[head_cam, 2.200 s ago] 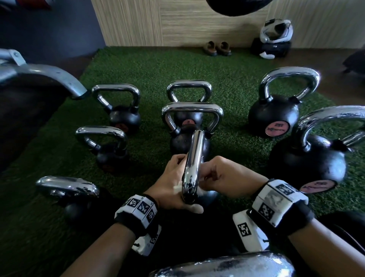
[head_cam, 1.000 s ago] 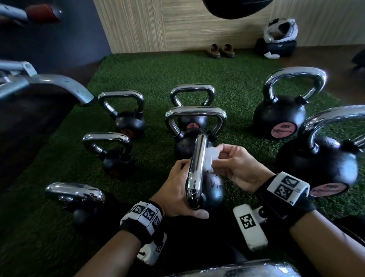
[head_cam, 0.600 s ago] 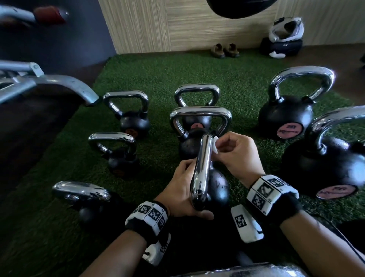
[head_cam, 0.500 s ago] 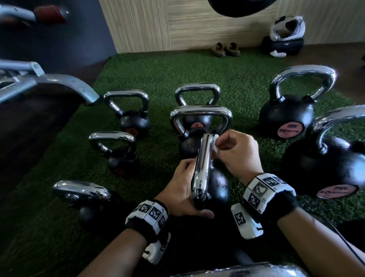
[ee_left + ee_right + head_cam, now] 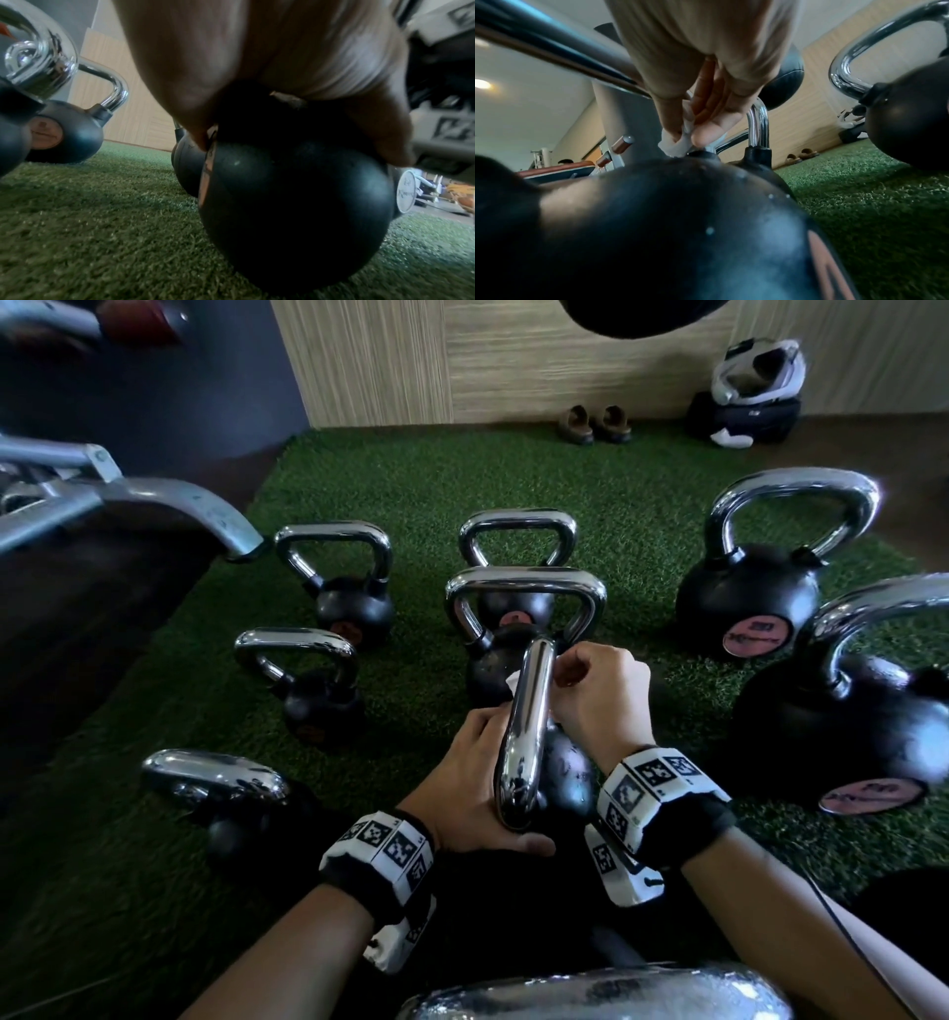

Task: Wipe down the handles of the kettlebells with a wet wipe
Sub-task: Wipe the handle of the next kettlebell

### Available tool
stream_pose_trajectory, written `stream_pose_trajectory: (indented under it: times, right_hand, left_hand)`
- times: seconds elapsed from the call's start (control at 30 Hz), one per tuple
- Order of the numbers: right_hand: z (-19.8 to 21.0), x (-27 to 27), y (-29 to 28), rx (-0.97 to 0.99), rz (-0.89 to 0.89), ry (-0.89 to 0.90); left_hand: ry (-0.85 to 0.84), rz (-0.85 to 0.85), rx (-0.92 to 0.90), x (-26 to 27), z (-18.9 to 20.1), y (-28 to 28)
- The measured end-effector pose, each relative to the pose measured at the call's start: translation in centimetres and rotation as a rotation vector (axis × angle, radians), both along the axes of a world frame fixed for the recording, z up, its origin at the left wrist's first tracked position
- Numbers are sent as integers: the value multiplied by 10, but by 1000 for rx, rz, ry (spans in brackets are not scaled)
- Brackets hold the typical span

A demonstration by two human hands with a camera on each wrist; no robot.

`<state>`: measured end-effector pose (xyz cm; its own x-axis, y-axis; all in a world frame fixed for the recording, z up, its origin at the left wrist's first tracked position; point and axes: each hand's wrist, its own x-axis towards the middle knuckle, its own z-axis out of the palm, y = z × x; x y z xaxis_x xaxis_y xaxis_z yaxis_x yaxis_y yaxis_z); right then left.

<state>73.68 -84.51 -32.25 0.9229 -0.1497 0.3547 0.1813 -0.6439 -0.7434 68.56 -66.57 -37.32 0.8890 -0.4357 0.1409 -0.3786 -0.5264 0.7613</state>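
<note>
Kettlebell (image 5: 562,775), near centre of turf (image 5: 411,469): left hand (image 5: 475,780) curled round chrome handle (image 5: 529,726); right hand (image 5: 598,698) pinches wet wipe (image 5: 677,142) at handle's far end. Risks (judged): wipe slipping from pinch; bell tipping into neighbour if steadying grip loosens.

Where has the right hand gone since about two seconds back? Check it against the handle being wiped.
Yes. The right hand, pinching the wet wipe, moved from the near end of the handle up toward its far end.

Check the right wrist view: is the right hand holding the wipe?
Yes, the right hand pinches the white wipe between thumb and fingers.
</note>
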Motion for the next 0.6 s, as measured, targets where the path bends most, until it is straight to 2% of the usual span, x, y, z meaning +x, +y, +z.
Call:
stream_pose_trajectory:
  times: [0.1, 0.13, 0.2, 0.27, 0.33, 0.37, 0.43, 0.47, 0.53, 0.6]
  right_hand:
    - [-4, 0, 5, -76, -5, 111]
    - [-2, 0, 4, -84, 12, 149]
    - [5, -2, -4, -86, 93, 232]
    - [16, -7, -19, -70, 146, 257]
    - [25, -8, -35, -57, 130, 193]
    - [30, -8, -40, -61, 121, 156]
    - [36, -1, -46, -41, 123, 115]
    - [40, 3, -46, -2, 148, 108]
    - [46, 11, -43, 4, 258, 114]
    - [54, 12, -37, -153, 400, 149]
  left_hand:
    - [-10, -9, 101, -6, 7, 0]
    - [23, -31, 150, -4, 9, 3]
    - [191, -112, 207, 1, 18, 14]
    - [403, -157, 34, 1, 36, 28]
    - [490, -86, -217, -4, 63, 34]
    - [468, -37, -290, -9, 76, 34]
    - [387, 19, -303, -17, 103, 26]
    - [344, 53, -220, -23, 114, 17]
    - [146, 148, 92, -35, 130, 0]
    - [-80, 208, 378, -45, 135, -17]
